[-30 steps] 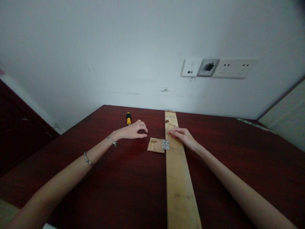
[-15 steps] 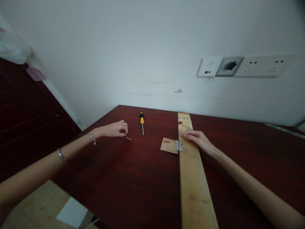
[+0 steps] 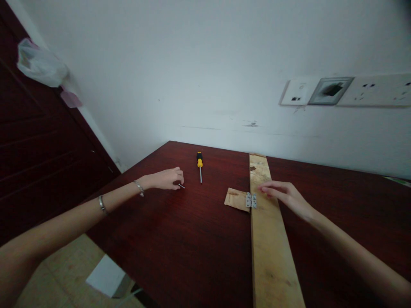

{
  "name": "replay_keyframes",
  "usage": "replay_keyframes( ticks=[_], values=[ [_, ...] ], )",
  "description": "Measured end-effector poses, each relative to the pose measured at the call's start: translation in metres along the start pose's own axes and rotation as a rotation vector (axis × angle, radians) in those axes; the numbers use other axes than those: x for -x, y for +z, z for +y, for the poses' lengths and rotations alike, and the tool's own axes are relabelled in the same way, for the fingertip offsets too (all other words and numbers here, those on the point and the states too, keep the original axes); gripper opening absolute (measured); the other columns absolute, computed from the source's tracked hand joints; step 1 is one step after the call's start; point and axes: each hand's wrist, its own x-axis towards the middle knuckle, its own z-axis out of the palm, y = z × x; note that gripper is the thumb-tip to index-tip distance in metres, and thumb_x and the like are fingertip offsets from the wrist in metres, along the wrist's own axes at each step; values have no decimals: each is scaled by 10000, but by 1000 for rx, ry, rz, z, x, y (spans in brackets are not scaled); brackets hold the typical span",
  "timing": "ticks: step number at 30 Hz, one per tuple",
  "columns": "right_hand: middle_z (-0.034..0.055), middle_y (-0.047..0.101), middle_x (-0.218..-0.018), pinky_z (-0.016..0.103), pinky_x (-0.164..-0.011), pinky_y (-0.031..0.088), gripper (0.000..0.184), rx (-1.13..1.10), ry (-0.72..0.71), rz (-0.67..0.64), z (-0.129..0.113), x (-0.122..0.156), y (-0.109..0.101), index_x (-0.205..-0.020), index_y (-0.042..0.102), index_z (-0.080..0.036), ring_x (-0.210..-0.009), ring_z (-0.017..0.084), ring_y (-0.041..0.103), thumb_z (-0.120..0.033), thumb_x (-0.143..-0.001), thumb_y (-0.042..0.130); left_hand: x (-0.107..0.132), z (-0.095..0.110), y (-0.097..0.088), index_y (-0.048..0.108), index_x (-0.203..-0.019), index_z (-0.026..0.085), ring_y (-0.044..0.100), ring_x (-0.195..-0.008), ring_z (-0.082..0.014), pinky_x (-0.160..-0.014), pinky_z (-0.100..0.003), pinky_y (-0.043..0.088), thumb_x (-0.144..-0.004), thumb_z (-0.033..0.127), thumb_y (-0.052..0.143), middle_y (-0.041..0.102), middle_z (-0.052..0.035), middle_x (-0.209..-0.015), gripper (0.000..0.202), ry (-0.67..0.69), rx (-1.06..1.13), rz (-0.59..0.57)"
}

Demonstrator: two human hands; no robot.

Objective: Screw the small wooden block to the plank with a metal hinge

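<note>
My left hand (image 3: 167,178) rests on the dark red table (image 3: 180,239), fingers pinched on a small screw (image 3: 181,186). Just right of it lies a yellow and black screwdriver (image 3: 200,164). A long pale wooden plank (image 3: 268,231) runs from the wall toward me. A small metal hinge (image 3: 251,200) joins its left edge to a small wooden piece (image 3: 236,199). My right hand (image 3: 285,194) hovers over the plank beside the hinge, fingers stretched out and holding nothing.
A white wall stands behind the table, with a row of sockets (image 3: 349,90) at upper right. A dark door (image 3: 35,145) with a plastic bag (image 3: 40,64) hanging on it is at the left. A white box (image 3: 107,276) sits on the floor below the table edge.
My left hand moved left from near the screwdriver to the screw and closed on it. My right hand lifted off the plank. The view turned left.
</note>
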Motion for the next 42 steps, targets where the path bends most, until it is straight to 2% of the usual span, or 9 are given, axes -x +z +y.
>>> replay_keyframes(
  ticks=[8,15,19,21,25,30,34,38,42],
  values=[
    [68,742,-921,400,-879,486,319,67,-70,-98,-16,11,5,-815,749,-210,-905,257,664,-511,-775,651,-12,4,3,665,-778,158,497,-836,-167,-876,-290,376,-831,164,581,595,-48,-852,99,28,-68,6],
    [64,735,-917,364,-836,509,279,63,-108,-149,-26,19,7,-823,742,-206,-894,232,669,-460,-809,627,-18,5,6,616,-681,150,487,-788,-157,-825,-269,379,-737,75,586,584,-31,-780,98,19,-11,15],
    [65,740,-880,369,-777,525,274,74,-132,-148,-31,21,11,-817,748,-211,-837,231,678,-455,-807,624,-23,7,2,622,-666,159,500,-763,-148,-909,-311,372,-711,124,605,598,-20,-772,60,-10,112,48],
    [64,741,-860,368,-750,530,265,66,-160,-136,-34,22,15,-809,746,-209,-812,227,679,-449,-800,636,-29,9,-3,634,-689,159,525,-774,-143,-919,-327,375,-720,177,612,612,-17,-801,42,-48,247,99],
    [60,744,-853,336,-685,533,224,51,-232,-77,-47,20,23,-829,740,-206,-762,197,675,-406,-814,641,-49,22,-13,647,-717,146,544,-745,-131,-757,-287,410,-728,244,621,622,-13,-782,102,-150,700,212],
    [67,735,-893,307,-656,525,161,122,-460,-11,-69,17,30,-908,720,-188,-770,171,667,-297,-860,611,-81,54,-19,663,-749,111,560,-804,-126,-828,-325,435,-690,262,751,624,-34,-822,184,-178,1443,304],
    [62,702,-884,316,-713,523,126,244,-683,34,-82,15,32,-957,696,-178,-785,154,636,-222,-887,601,-99,86,-23,627,-713,116,577,-860,-138,-872,-363,450,-668,221,787,628,-33,-854,197,-163,1772,197],
    [76,658,-926,350,-767,523,150,416,-838,91,-85,13,28,-1015,684,-185,-872,177,605,-198,-906,581,-108,114,-25,631,-751,109,586,-868,-147,-906,-389,456,-696,198,775,627,-30,-837,178,-138,1885,89],
    [86,621,-929,358,-749,524,167,571,-892,62,-83,14,23,-1009,691,-191,-883,194,580,-205,-925,547,-108,132,-23,624,-781,104,588,-874,-163,-925,-436,455,-719,194,760,630,-50,-849,175,-85,1953,20]
  ],
)
